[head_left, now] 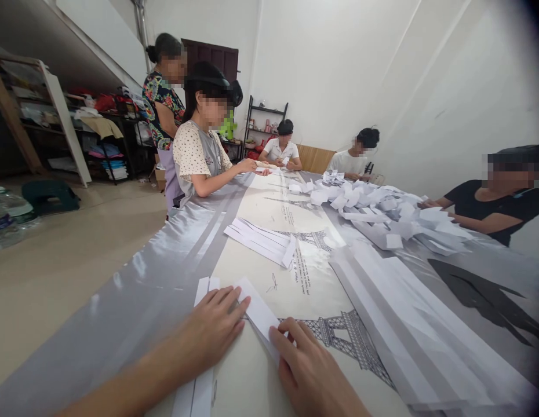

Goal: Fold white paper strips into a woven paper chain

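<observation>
A folded white paper strip [259, 310] lies slantwise on the table in front of me. My left hand [215, 333] rests flat over its far end, fingers stretched out and pressing down. At the near end, my right hand [310, 370] has its thumb and index finger closed on the strip's edge; part of the grip is hidden. Beneath my left hand and forearm run other long paper strips [204, 382], partly covered. Just beyond my hands sits a small bundle of flat white strips [261, 240].
Long white sheets [395, 324] lie on the right, beside a dark flat piece [478, 295]. Farther back is a heap of paper pieces [382, 211]. Several people sit or stand around the cloth-covered table [134, 289]. A green stool [50, 196] and plastic bottles [11, 208] are on the floor.
</observation>
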A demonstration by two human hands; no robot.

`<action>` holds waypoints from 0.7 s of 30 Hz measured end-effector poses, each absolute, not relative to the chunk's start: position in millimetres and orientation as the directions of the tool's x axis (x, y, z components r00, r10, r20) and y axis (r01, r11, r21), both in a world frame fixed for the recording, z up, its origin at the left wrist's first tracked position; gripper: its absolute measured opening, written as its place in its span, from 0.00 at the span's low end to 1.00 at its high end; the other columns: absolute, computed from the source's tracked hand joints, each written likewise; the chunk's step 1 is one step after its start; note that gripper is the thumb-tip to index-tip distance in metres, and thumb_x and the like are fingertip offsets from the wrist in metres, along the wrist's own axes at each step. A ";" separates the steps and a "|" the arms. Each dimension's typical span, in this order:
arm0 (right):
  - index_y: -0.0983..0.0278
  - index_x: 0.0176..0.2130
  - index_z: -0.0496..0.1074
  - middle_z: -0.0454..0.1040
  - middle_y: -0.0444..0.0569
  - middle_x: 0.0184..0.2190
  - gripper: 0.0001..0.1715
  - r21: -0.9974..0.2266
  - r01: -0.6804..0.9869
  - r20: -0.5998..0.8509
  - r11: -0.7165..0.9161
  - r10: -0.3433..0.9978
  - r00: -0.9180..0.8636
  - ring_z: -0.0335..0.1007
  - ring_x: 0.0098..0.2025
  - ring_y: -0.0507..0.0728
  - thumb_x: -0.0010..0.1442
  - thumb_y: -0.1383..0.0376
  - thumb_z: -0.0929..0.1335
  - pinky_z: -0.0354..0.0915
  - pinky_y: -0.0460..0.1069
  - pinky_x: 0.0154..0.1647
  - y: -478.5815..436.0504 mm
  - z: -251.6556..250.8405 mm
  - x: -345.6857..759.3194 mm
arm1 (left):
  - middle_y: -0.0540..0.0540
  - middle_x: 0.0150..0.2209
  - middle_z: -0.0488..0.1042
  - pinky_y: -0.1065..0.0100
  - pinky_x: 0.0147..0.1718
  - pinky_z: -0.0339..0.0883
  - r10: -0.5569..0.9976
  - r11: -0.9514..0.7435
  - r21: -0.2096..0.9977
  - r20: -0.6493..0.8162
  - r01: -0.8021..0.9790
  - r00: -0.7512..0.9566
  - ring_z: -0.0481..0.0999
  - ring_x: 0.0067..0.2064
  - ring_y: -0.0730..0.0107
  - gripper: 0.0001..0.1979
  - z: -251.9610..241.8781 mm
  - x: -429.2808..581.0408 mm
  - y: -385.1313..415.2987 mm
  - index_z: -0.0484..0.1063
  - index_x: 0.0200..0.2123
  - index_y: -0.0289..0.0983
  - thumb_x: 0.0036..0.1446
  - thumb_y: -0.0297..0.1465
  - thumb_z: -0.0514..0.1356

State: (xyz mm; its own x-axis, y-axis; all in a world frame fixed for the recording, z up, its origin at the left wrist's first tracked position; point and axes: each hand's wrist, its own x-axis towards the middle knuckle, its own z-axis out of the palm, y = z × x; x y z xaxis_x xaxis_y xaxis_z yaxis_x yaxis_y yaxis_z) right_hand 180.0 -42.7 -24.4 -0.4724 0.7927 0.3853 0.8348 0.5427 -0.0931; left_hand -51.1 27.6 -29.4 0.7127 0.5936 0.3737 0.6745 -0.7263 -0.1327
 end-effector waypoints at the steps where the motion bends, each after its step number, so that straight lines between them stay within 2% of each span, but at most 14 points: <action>1: 0.66 0.47 0.72 0.74 0.55 0.39 0.30 -0.088 0.839 0.385 0.538 0.795 -0.469 0.74 0.38 0.61 0.47 0.84 0.60 0.76 0.52 0.30 -43.1 -25.0 180.0 | 0.35 0.56 0.74 0.52 0.52 0.70 0.592 -0.727 -0.131 0.379 0.674 0.711 0.74 0.56 0.50 0.19 -30.2 -51.2 27.9 0.69 0.60 0.34 0.71 0.30 0.49; 3: 0.66 0.45 0.73 0.75 0.55 0.39 0.29 -0.064 0.848 0.398 0.526 0.793 -0.462 0.74 0.37 0.61 0.47 0.84 0.61 0.75 0.50 0.27 -44.1 -26.6 179.9 | 0.35 0.56 0.74 0.53 0.52 0.70 0.586 -0.731 -0.124 0.390 0.671 0.710 0.74 0.56 0.50 0.19 -32.2 -51.4 28.4 0.69 0.60 0.34 0.71 0.30 0.49; 7: 0.68 0.50 0.72 0.77 0.56 0.40 0.32 -0.009 0.846 0.437 0.533 0.763 -0.477 0.75 0.37 0.62 0.48 0.83 0.61 0.75 0.52 0.25 -46.0 -28.2 179.9 | 0.36 0.56 0.74 0.53 0.53 0.69 0.595 -0.718 -0.121 0.403 0.685 0.695 0.73 0.56 0.51 0.19 -36.4 -51.1 29.3 0.69 0.60 0.35 0.71 0.30 0.49; 12: 0.67 0.52 0.70 0.77 0.56 0.41 0.32 -0.095 0.831 0.428 0.549 0.776 -0.463 0.75 0.37 0.61 0.51 0.82 0.59 0.76 0.51 0.28 -46.3 -26.0 178.5 | 0.36 0.58 0.73 0.53 0.53 0.68 0.601 -0.714 -0.127 0.392 0.688 0.696 0.72 0.58 0.51 0.19 -38.0 -50.7 28.9 0.69 0.60 0.36 0.72 0.31 0.48; 15: 0.68 0.52 0.70 0.77 0.57 0.40 0.30 -0.107 0.823 0.443 0.558 0.768 -0.463 0.75 0.37 0.61 0.52 0.82 0.58 0.77 0.51 0.29 -45.4 -26.8 177.8 | 0.36 0.58 0.73 0.53 0.53 0.68 0.605 -0.709 -0.125 0.397 0.694 0.690 0.72 0.58 0.51 0.19 -37.8 -50.7 28.2 0.69 0.60 0.36 0.72 0.31 0.48; 21: 0.70 0.53 0.68 0.76 0.59 0.40 0.31 0.020 0.823 0.467 0.568 0.722 -0.510 0.75 0.35 0.61 0.51 0.83 0.59 0.76 0.51 0.26 -45.9 -33.6 176.0 | 0.36 0.57 0.74 0.55 0.53 0.67 0.594 -0.720 -0.130 0.393 0.682 0.702 0.73 0.57 0.52 0.19 -33.6 -51.5 27.4 0.68 0.61 0.36 0.72 0.32 0.48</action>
